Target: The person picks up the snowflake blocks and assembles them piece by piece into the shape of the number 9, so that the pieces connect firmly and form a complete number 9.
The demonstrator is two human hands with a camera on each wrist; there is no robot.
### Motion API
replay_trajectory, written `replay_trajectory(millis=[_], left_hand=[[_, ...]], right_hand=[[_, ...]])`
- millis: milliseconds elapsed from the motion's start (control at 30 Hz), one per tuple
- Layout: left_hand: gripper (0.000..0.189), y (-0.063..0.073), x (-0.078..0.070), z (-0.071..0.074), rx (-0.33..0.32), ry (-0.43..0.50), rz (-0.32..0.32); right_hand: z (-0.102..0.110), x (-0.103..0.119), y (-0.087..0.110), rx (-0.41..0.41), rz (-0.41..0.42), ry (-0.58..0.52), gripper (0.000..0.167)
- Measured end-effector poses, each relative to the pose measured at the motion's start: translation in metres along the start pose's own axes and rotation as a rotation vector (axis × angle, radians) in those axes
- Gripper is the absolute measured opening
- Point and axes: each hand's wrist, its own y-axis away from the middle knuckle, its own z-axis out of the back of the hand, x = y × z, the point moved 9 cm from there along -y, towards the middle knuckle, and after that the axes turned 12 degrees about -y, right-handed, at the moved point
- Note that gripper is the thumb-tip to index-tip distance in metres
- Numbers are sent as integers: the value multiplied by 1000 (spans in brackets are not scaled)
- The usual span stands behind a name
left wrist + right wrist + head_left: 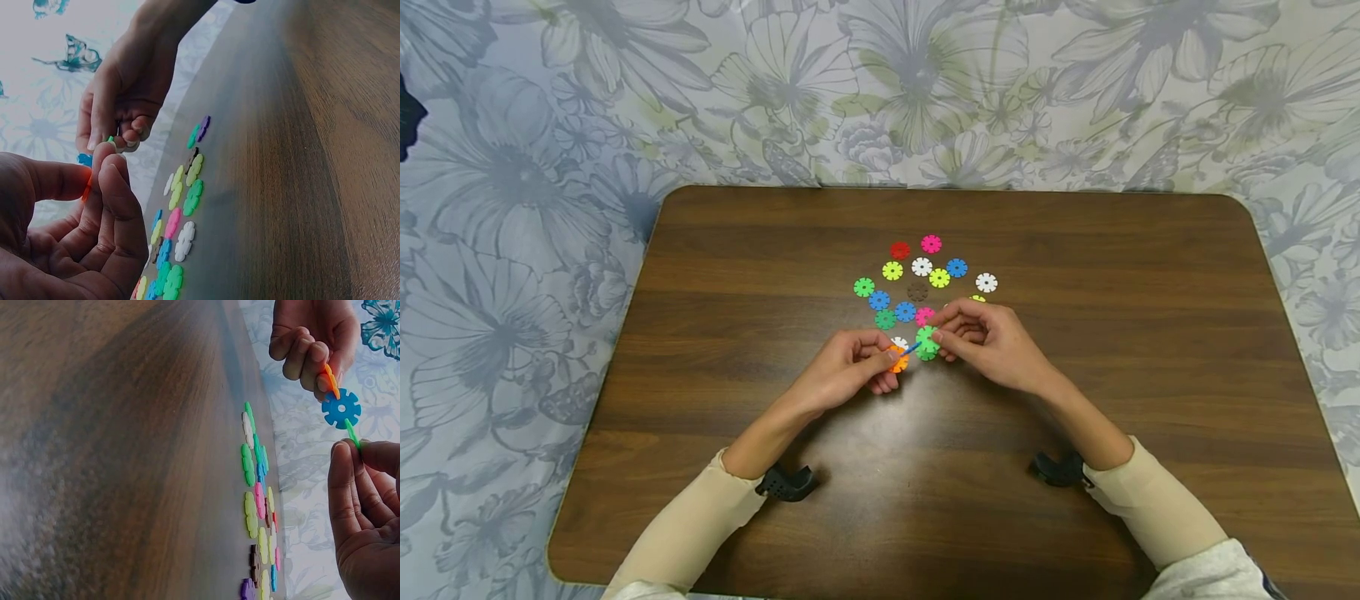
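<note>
Pinching in from both sides, right over the bench [910, 500].
Head view: left fingers [871, 337] pinched around an orange disc [899, 362], right fingers [961, 309] nipping a green disc [927, 338], a blue disc [912, 348] between, loose discs [906, 312] scattered beyond. Left wrist: just the orange disc's edge sticking out of the grip. Right wrist: orange disc meets blue's rim, green does too.
</note>
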Motion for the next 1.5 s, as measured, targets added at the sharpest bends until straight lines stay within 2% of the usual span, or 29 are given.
replay_trajectory(millis=[467,767,1067,1500], left_hand=[[18,1,0,0,-4,-2,-6],[19,1,-2,-3,23,5,-5],[19,1,-3,-2,23,0,-9],[19,2,-5,-3,27,-9,-26]], right_hand=[[0,-2,2,3,0,13,19],[-1,-1,2,-4,-4,-21,15],[-1,-1,3,-9,-12,-27,18],[-9,25,5,-19,-15,-14,16]])
